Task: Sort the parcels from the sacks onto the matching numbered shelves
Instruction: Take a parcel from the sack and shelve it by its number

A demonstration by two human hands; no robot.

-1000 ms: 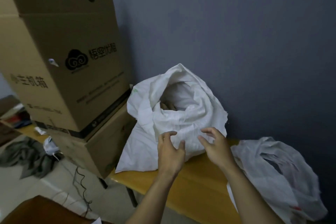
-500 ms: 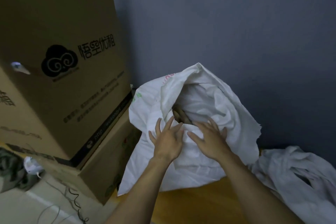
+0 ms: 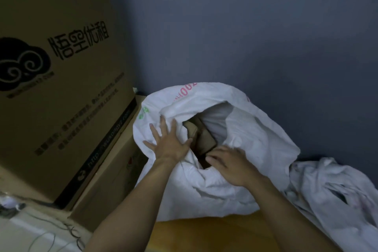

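Observation:
A white woven sack [image 3: 255, 149] stands on a yellow wooden table [image 3: 214, 235] against the grey wall, its mouth open toward me. Brown cardboard parcels [image 3: 201, 136] show inside the opening. My left hand [image 3: 167, 143] lies flat with spread fingers on the sack's left rim, pressing the cloth aside. At the lower edge of the opening my right hand [image 3: 231, 164] has its fingers curled by the sack's cloth and the nearest parcel; whether it grips either is unclear. No shelves are in view.
Two stacked cardboard boxes [image 3: 61, 80] with black printing stand close on the left, touching the sack. A second, flattened white sack [image 3: 337, 194] lies on the table to the right. Cables [image 3: 61, 233] trail on the pale floor at lower left.
I have leaned closer to the sack. My left hand slid left and spread flat on the rim, widening the mouth; my right hand dropped to the opening's lower edge. More of the parcels shows.

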